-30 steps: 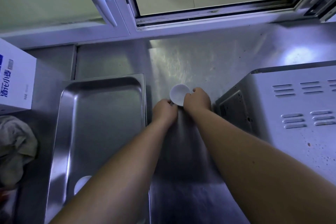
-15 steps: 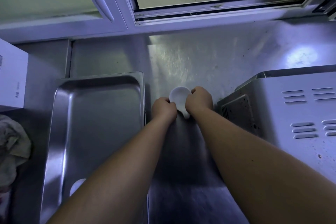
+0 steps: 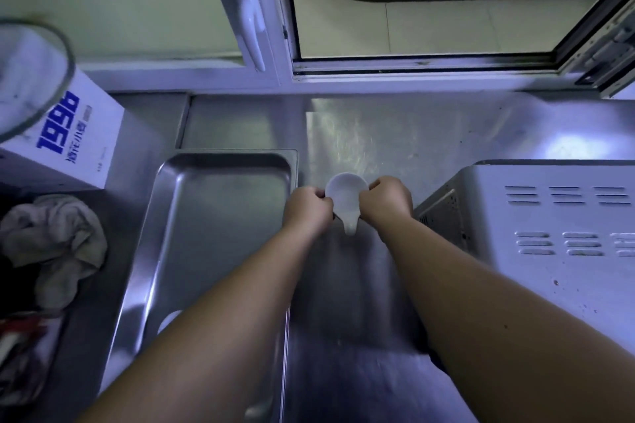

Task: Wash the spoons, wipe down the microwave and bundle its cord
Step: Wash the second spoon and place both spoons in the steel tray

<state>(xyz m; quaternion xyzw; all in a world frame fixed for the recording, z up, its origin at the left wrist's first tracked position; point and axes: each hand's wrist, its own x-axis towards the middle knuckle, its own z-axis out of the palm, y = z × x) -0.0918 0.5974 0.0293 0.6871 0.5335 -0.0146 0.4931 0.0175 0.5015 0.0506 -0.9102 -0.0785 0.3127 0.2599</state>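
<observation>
Dim bluish light, glare patch on steel counter (image 3: 570,148), motion blur bottom, wide-angle warp at edges.

Steel tray (image 3: 206,237) near white box (image 3: 87,144)

White spoon (image 3: 346,196) — grey steel tray (image 3: 220,161) — blue-lettered white box (image 3: 74,134).

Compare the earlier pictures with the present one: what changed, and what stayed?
The white spoon turned in the grip: its handle, hidden at first, now points toward the person. Left hand and right hand kept pinching its bowl. Steel tray, microwave and cloth stayed put.
</observation>
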